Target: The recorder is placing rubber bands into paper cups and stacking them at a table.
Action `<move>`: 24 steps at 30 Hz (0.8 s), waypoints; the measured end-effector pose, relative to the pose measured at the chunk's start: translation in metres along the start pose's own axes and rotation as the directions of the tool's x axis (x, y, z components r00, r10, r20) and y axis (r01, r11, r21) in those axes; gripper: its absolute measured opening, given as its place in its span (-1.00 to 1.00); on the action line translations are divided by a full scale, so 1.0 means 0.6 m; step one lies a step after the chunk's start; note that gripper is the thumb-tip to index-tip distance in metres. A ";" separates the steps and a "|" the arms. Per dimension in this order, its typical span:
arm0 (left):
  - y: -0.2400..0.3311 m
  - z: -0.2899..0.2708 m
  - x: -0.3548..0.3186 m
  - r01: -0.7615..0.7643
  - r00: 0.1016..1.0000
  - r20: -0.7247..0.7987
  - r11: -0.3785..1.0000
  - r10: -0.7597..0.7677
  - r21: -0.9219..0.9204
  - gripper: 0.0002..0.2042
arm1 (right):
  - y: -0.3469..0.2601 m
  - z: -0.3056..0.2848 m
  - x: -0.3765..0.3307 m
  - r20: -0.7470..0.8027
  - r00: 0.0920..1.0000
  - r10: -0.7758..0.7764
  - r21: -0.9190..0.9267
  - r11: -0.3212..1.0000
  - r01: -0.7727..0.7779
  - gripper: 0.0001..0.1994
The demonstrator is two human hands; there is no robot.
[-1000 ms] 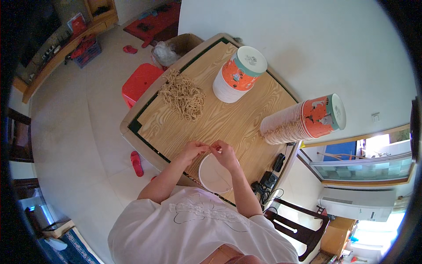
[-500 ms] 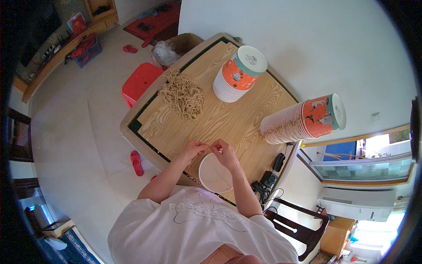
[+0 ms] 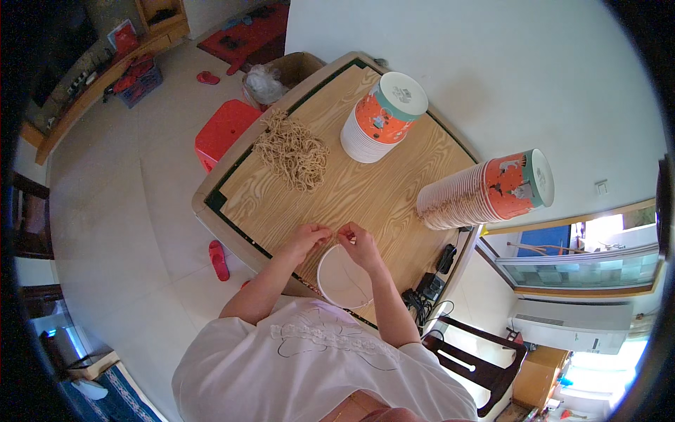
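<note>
A white round paper bucket (image 3: 340,276) stands at the table's near edge, its open mouth facing up. Over its far rim my left hand (image 3: 306,242) and my right hand (image 3: 360,246) meet, fingertips pinched close together. Between them runs a thin piece of twine, mostly covered by the fingers. One thin strand (image 3: 360,283) crosses the inside of the bucket on the right. Beyond my left hand lies a tangled heap of tan twine (image 3: 294,156).
Upside-down stacked paper buckets (image 3: 383,118) stand at the back, and a taller stack (image 3: 485,190) with twine along its side stands at right. Black cables and an adapter (image 3: 430,286) lie at the right edge. A red stool (image 3: 225,132) and dark chair (image 3: 485,369) flank the table.
My fingertips have shifted very slightly at the bucket's far rim. The bucket, the stacks and the twine heap stay where they were.
</note>
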State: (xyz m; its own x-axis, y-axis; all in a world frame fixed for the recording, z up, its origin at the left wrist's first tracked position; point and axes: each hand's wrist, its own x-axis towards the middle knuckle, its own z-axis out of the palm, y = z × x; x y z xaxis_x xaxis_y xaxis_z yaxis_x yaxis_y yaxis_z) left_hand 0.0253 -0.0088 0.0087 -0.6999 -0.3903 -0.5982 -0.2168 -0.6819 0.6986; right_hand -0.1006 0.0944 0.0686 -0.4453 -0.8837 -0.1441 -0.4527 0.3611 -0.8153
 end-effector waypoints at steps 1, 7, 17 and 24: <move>0.000 -0.001 0.003 -0.015 1.000 0.015 1.000 0.015 -0.021 -0.87 | -0.004 -0.001 0.000 0.019 1.000 0.004 0.006 1.000 -0.004 -0.86; -0.004 -0.009 0.016 -0.055 0.998 0.018 0.998 0.055 -0.015 -0.85 | -0.013 -0.006 -0.003 0.080 0.996 -0.026 0.003 1.000 0.026 -0.85; 0.027 0.008 -0.032 -0.242 0.967 0.058 0.824 0.248 0.512 -0.75 | -0.001 -0.003 -0.003 0.059 0.998 -0.026 -0.014 1.000 0.027 -0.85; 0.011 0.006 -0.013 -0.219 0.969 -0.003 0.865 0.247 0.452 -0.77 | -0.012 -0.007 -0.006 0.088 0.996 -0.028 -0.019 0.999 0.029 -0.84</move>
State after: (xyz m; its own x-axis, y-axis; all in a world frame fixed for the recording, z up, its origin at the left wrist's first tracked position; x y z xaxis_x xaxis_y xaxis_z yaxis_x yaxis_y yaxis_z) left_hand 0.0271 -0.0082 0.0193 -0.7299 -0.5480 -0.4085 -0.3419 -0.2248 0.9124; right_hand -0.0987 0.0959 0.0773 -0.3626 -0.9162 -0.1705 -0.4804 0.3405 -0.8083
